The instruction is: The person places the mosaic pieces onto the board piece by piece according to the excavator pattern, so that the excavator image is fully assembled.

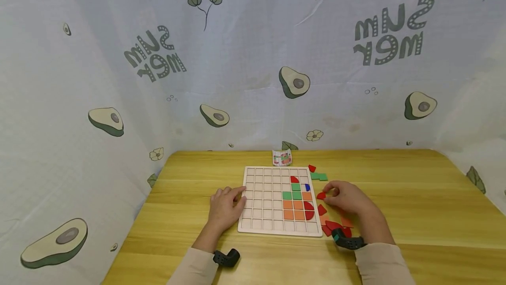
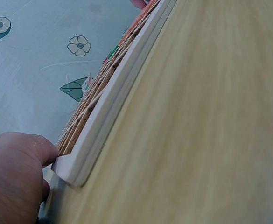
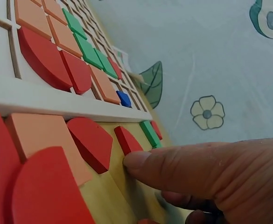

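A pale wooden grid board [image 1: 262,232] lies on the table, with coloured flat pieces in cells toward its right side. Orange squares [image 1: 288,214], green squares [image 1: 296,195], red rounded pieces [image 1: 309,215] and a small blue piece [image 1: 307,187] sit there. My left hand [image 1: 226,208] rests against the board's left edge, thumb and forefinger touching the rim. Beyond the right edge, my right hand [image 1: 349,196] pinches a red quarter-round piece [image 1: 321,196]. Seen from the right wrist, the thumb meets that red piece [image 3: 126,140]; the opposing fingertip is hidden.
Loose red pieces [image 1: 334,225] and orange squares [image 3: 38,133] lie right of the board, partly under my right wrist. Green pieces [image 1: 319,176] and another red piece [image 1: 312,168] lie by its upper right corner. A small patterned card [image 1: 282,158] stands behind the board, before a printed cloth [image 1: 253,78].
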The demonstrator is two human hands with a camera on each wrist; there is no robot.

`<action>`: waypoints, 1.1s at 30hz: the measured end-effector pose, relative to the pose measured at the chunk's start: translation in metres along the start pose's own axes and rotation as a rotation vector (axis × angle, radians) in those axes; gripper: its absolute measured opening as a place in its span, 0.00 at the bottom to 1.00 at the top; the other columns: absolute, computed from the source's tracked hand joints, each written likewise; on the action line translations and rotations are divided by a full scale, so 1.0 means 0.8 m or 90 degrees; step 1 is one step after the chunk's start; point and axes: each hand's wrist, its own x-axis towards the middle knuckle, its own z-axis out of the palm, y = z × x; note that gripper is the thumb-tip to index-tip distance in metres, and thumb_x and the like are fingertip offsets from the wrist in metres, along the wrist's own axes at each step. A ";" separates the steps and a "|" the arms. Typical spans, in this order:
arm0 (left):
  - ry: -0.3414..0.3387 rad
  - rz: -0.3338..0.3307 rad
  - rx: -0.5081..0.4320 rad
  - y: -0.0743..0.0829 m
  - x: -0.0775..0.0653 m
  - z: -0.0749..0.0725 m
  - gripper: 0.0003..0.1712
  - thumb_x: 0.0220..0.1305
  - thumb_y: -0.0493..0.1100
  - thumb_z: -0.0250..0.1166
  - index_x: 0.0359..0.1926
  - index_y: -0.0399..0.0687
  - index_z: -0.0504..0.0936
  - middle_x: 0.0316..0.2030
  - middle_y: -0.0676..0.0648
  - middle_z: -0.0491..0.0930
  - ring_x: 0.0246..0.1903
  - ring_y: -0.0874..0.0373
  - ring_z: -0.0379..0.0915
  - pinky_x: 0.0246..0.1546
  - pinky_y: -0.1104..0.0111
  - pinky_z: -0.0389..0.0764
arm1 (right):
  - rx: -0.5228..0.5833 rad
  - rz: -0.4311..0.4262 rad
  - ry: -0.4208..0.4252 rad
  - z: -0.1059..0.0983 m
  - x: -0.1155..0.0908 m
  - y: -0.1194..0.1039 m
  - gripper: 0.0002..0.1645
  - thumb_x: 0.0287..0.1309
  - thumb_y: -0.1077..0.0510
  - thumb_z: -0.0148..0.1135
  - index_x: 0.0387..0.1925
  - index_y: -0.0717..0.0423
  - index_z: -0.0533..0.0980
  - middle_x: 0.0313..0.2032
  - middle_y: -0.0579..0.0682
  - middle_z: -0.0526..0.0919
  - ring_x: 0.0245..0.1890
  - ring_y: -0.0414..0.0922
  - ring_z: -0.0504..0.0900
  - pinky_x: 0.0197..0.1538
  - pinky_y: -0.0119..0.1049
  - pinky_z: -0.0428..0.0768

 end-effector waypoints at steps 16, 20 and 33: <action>-0.002 0.003 0.001 0.000 0.000 0.000 0.18 0.69 0.51 0.64 0.58 0.61 0.86 0.27 0.59 0.72 0.31 0.63 0.58 0.39 0.65 0.57 | -0.036 -0.011 0.068 0.011 0.008 -0.010 0.19 0.63 0.51 0.68 0.50 0.59 0.78 0.35 0.53 0.79 0.36 0.48 0.74 0.37 0.38 0.73; -0.004 0.002 0.004 -0.001 0.002 0.000 0.19 0.69 0.51 0.63 0.58 0.61 0.85 0.28 0.59 0.72 0.32 0.62 0.59 0.39 0.65 0.57 | -0.013 -0.045 0.076 0.016 0.009 -0.025 0.21 0.64 0.50 0.68 0.52 0.59 0.78 0.34 0.52 0.78 0.34 0.47 0.74 0.34 0.37 0.73; 0.000 0.000 0.002 -0.003 0.002 0.002 0.18 0.69 0.51 0.63 0.58 0.61 0.86 0.29 0.58 0.73 0.32 0.62 0.60 0.40 0.64 0.59 | -0.006 -0.101 0.053 0.040 0.010 -0.047 0.17 0.65 0.53 0.68 0.52 0.55 0.79 0.31 0.50 0.75 0.28 0.45 0.71 0.29 0.36 0.71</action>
